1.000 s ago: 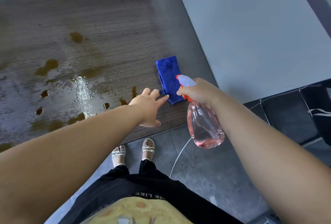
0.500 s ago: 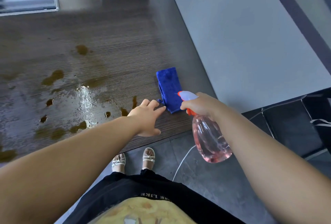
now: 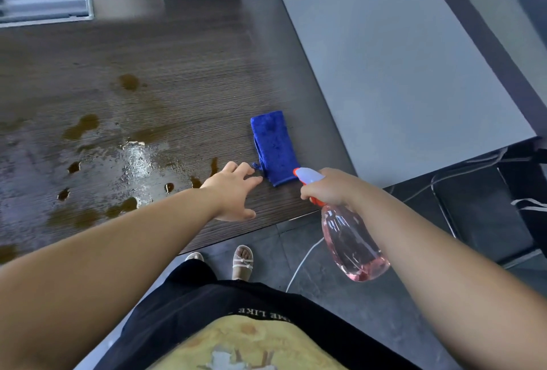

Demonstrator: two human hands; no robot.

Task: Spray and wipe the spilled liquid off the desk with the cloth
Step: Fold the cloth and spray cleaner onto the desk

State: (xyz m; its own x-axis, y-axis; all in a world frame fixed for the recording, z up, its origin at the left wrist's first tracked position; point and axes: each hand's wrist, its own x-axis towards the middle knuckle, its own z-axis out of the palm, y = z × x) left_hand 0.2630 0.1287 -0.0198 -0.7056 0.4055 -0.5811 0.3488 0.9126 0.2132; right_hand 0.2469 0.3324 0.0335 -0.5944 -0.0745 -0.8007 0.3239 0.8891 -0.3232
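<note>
Lying near the right front corner of the dark wood-grain desk (image 3: 192, 53), the folded blue microfibre cloth (image 3: 273, 147) has its long axis running from the far side towards the near edge, with the near end angled slightly to the right. The left hand (image 3: 233, 189) is stretched out low over the desk with fingers straight and spread; its fingertips (image 3: 257, 179) are just beside the cloth's near-left corner, though whether they touch it cannot be told. The right hand (image 3: 328, 189) grips the neck of a spray bottle (image 3: 352, 245), fingers curled round the orange trigger. The bottle is tilted: its white nozzle points up and to the left, over the cloth's near end, while its clear body of pink fluid hangs down to the right, past the desk's edge and above the floor. Left of the hands, brown spilled liquid (image 3: 83, 128) lies in scattered puddles and drops across the desk – a wet, shiny patch (image 3: 139, 162) sits among them.
</note>
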